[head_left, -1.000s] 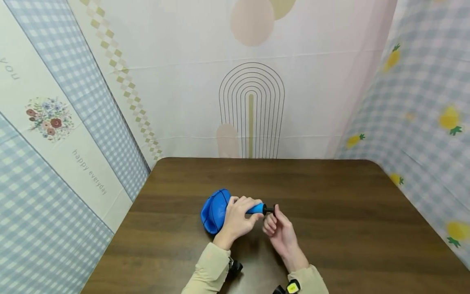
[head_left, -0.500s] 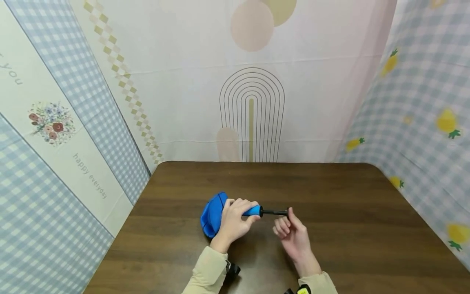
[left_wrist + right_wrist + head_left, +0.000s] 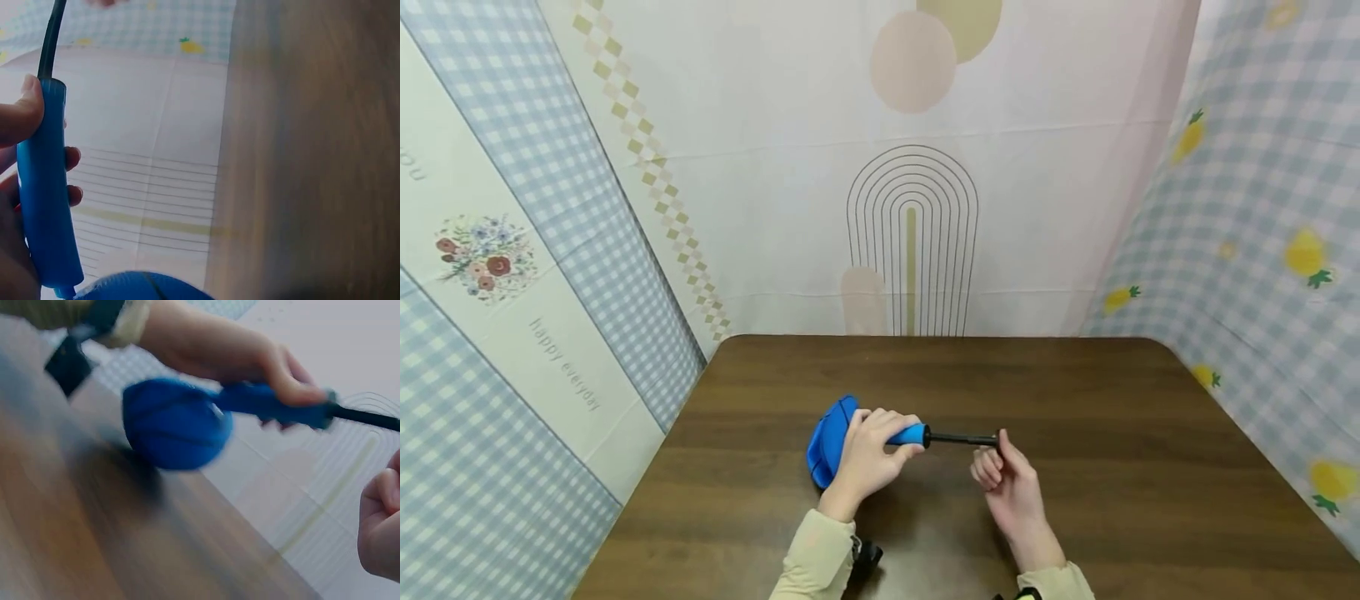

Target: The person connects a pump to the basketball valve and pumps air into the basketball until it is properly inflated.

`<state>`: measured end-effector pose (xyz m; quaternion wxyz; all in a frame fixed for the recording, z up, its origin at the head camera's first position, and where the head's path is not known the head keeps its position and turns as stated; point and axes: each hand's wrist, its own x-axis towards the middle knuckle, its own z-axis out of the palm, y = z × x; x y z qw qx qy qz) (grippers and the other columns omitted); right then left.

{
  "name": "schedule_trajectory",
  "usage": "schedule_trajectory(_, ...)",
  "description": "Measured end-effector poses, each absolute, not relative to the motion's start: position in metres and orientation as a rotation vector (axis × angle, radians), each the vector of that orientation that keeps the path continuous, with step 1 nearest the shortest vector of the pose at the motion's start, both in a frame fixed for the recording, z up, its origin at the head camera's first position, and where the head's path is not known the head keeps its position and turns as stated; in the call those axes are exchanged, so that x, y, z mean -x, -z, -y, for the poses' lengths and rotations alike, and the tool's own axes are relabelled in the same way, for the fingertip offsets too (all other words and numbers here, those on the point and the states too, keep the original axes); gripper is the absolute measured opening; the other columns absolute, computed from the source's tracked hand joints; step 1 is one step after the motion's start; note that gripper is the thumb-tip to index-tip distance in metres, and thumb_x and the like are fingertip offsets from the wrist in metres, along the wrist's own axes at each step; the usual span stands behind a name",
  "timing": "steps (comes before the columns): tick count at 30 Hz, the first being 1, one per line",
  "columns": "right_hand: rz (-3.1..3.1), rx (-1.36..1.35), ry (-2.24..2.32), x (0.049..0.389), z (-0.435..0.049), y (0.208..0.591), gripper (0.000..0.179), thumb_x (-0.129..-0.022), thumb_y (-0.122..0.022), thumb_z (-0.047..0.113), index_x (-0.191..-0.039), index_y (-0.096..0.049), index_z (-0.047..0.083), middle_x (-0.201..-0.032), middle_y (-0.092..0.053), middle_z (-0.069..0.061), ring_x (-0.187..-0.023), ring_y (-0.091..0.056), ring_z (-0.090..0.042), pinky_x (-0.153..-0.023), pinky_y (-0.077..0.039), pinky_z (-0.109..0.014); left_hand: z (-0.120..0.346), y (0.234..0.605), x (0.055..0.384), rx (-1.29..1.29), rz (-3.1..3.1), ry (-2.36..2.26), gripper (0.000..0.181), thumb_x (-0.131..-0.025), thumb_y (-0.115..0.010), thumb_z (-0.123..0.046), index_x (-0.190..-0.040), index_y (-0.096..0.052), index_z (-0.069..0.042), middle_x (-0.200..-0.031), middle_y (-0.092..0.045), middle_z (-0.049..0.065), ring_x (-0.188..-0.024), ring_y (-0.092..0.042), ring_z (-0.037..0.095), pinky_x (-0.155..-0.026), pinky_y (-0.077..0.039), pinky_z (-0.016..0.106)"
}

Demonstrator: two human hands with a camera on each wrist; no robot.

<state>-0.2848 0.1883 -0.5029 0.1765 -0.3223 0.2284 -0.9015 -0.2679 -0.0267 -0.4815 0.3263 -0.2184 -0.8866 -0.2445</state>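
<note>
Left hand wraps the blue pump, thumb along one side and fingers round the other, likely to steady the barrel against the pull; out at the far end, the right hand pinches the dark handle, fingers curled, with the thin black rod drawn well out between them. And there's the blue ball, just beyond the left hand at the pump's nozzle end, its side sunken, so the straight line from ball to handle looks meant for pumping air! Whether the ball touches the wooden table below, I can't tell. Brown grain runs across that top; behind it hangs a pale backdrop with line-drawn arches, checked cloth with yellow fruit to the right, floral panel to the left.
</note>
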Motion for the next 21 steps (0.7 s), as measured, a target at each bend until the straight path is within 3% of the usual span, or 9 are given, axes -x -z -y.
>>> schedule_trajectory(7,-0.875,0.984,2.467,0.28,-0.191,0.502,0.046,-0.107,-0.006,0.016,-0.069,-0.03,0.007,-0.06,-0.019,-0.004,-0.052,-0.014,-0.019,-0.053,-0.007,-0.035,0.017,0.49,0.272,0.66,2.269,0.787,0.031,-0.084,-0.073,-0.035,-0.111,-0.07,-0.019,-0.098,-0.071,-0.004,-0.091,-0.061,0.012,-0.089,-0.041,0.038)
schedule_trajectory(15,-1.388,0.665,2.471,0.272,-0.183,0.507,0.045,-0.107,-0.033,0.019,-0.064,-0.037,0.008,-0.055,-0.028,0.0,-0.052,-0.019,-0.022,-0.055,-0.01,-0.038,-0.006,0.509,0.274,0.743,2.278,0.934,0.033,-0.09,-0.064,-0.038,-0.114,-0.069,-0.016,-0.099,-0.072,-0.001,-0.089,-0.062,0.012,-0.089,-0.042,0.032)
schedule_trajectory(21,-0.958,0.974,2.562,0.274,-0.204,0.511,0.047,-0.107,-0.008,0.011,-0.065,-0.026,0.004,-0.057,-0.019,-0.005,-0.051,-0.015,-0.02,-0.055,-0.009,-0.035,-0.004,0.496,0.276,0.764,2.342,0.779,0.03,-0.087,-0.069,-0.037,-0.113,-0.069,-0.022,-0.099,-0.071,-0.008,-0.093,-0.061,0.008,-0.091,-0.041,0.034)
